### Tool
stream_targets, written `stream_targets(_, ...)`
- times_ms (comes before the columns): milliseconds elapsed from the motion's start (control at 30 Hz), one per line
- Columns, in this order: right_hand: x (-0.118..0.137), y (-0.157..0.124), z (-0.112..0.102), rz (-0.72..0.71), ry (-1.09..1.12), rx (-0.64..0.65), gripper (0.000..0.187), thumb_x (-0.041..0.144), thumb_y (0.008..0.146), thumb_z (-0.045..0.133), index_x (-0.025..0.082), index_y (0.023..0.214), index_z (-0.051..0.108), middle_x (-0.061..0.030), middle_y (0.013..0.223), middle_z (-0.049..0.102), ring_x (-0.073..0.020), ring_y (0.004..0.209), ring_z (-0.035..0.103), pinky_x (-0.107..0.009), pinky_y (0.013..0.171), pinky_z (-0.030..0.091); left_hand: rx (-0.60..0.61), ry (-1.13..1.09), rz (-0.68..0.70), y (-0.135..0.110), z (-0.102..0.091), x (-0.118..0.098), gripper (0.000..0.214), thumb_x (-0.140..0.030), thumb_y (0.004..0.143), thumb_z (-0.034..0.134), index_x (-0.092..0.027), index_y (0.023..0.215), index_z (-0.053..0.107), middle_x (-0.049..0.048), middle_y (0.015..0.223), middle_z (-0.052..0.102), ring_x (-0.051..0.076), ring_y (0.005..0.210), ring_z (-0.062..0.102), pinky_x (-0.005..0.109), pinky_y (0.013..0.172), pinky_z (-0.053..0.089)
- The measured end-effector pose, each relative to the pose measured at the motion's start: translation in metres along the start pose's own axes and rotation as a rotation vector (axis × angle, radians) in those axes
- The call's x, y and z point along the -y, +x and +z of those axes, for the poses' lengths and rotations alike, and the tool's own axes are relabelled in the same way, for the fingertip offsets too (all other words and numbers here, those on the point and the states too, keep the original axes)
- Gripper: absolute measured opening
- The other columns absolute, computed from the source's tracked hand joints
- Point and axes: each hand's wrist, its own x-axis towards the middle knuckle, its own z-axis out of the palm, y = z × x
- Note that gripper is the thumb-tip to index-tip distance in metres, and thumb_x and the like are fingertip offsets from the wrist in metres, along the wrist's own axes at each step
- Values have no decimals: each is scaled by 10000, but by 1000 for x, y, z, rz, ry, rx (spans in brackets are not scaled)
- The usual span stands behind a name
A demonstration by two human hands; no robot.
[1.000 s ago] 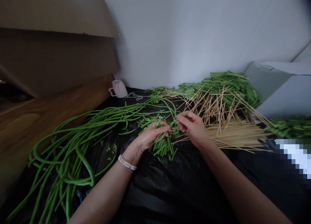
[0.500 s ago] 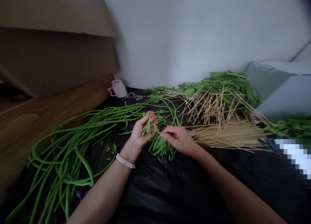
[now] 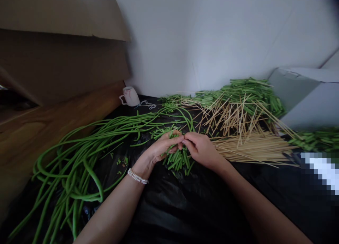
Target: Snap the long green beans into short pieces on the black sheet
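The left hand (image 3: 165, 147) is curling its fingers around a few cut pieces of long bean (image 3: 172, 146). The right hand (image 3: 202, 148) is bringing its thumb and forefinger to the left fingertips; whether they are clamping on a bean piece I cannot tell, as the contact is hidden. Just below the hands, a heap of cut bean pieces (image 3: 178, 162) is lying on the black plastic sheet (image 3: 172, 208). A double-strand beaded bracelet (image 3: 137, 177) is circling the left wrist.

Farther out, uncut yardlong beans (image 3: 79, 173) are sprawling over the sheet's left side down toward its near left corner, with small bean scraps (image 3: 122, 161) lying beside them. To the right of the hands, thin wooden skewers (image 3: 254, 147) are lying in a flat stack, and looser skewers (image 3: 235, 118) are crisscrossing behind it. Along the far edge, a large pile of cut beans (image 3: 251, 90) is resting near a pale box (image 3: 296, 95). At the far left corner, a white mug (image 3: 131, 96) is standing beside tangled string (image 3: 147, 104), near a cardboard box (image 3: 66, 60).
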Motion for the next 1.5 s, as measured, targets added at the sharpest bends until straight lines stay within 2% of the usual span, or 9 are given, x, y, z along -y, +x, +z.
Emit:
stream_targets(133,1,1,-1,124,178,29,262,231,918,457,191,683,566,33,609,486,-100,570,427,-251,577,319,3,53,101,2,1,2,308,-368,787,719,-178,857,487,-20,605,599,39,438,392,152,410,221)
stream_targets(333,-5,0,5,449,947,161,283,402,876,559,193,685,541,46,566,488,-76,466,373,-226,443,237,79,81,205,-1,2,3,266,-323,828,686,-181,906,474,-22,585,591,59,458,440,155,417,238)
stream_targets(567,-1,-1,10,409,1365,167,272,411,828,641,193,700,540,54,592,483,-61,470,379,-224,453,254,35,-225,165,-6,5,2,164,-222,842,656,-187,900,506,-77,522,476,35,389,355,133,366,221)
stream_targets(700,-13,3,-3,453,1138,-54,219,422,811,648,204,807,632,69,536,452,-70,440,355,-232,435,236,27,-655,165,0,-1,0,71,-132,897,564,-148,838,528,-75,558,400,18,412,370,122,394,297)
stream_targets(867,-43,5,-14,432,334,-477,251,368,794,622,205,976,680,-37,765,613,-184,693,542,-317,601,426,-63,-985,23,6,-12,-3,147,-195,975,452,-121,929,570,-33,639,451,25,501,478,85,442,392)
stream_targets(967,-46,1,-9,286,-215,-387,274,268,854,535,185,1063,691,-132,1001,645,-278,974,535,-424,824,407,-90,-1021,-67,6,-15,-3,167,-214,979,444,-122,935,575,0,710,495,30,544,516,59,427,399)
stream_targets(1067,-39,-3,2,212,-452,-119,307,280,933,450,204,1128,675,-124,960,676,-281,948,531,-426,817,355,-68,-1003,-76,6,-14,-1,163,-191,980,430,-121,933,569,-8,703,474,19,491,466,54,375,352)
stream_targets(1267,-34,-7,13,99,-556,147,330,395,977,405,262,1098,681,-85,964,677,-261,978,519,-409,824,298,-87,-931,-62,6,-9,-1,158,-163,978,414,-119,910,550,-22,672,451,25,455,417,75,348,319)
stream_targets(1500,-40,-3,8,187,-347,10,303,378,953,457,231,939,721,-68,924,721,-234,939,570,-393,840,368,-94,-865,-74,8,-11,-1,99,-133,948,465,-123,898,551,-22,672,460,26,458,424,84,355,324)
